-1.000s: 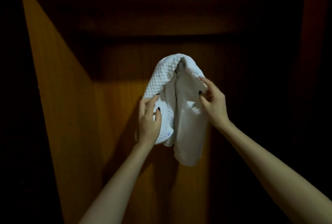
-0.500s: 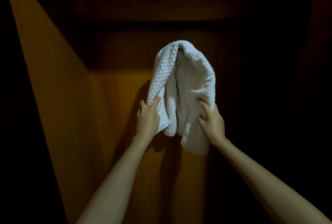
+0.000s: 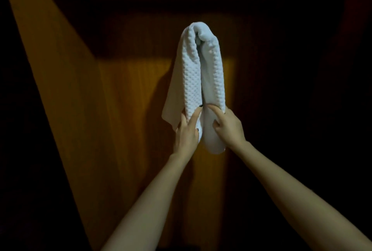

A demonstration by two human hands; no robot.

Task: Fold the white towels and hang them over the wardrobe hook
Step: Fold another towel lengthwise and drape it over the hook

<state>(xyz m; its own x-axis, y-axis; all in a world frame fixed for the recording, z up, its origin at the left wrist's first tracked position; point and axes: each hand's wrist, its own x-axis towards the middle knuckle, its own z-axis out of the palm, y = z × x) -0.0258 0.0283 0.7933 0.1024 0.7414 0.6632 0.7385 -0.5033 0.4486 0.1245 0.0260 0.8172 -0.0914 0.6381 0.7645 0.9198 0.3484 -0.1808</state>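
A white textured towel (image 3: 194, 73) hangs folded over a hook on the wardrobe's back panel, and the cloth hides the hook. Its two halves drop side by side and nearly touch. My left hand (image 3: 186, 131) pinches the lower end of the left half, with a loose corner sticking out to its left. My right hand (image 3: 228, 125) grips the lower end of the right half, thumb and forefinger pressed into the cloth.
The wardrobe's wooden back panel (image 3: 128, 109) is lit in the middle. An angled wooden side wall (image 3: 50, 65) runs down the left. The right side and the top are in deep shadow.
Both hands slid down the towel from its middle to its lower ends and came closer together. The towel's two halves, spread apart before, now hang long and narrow.
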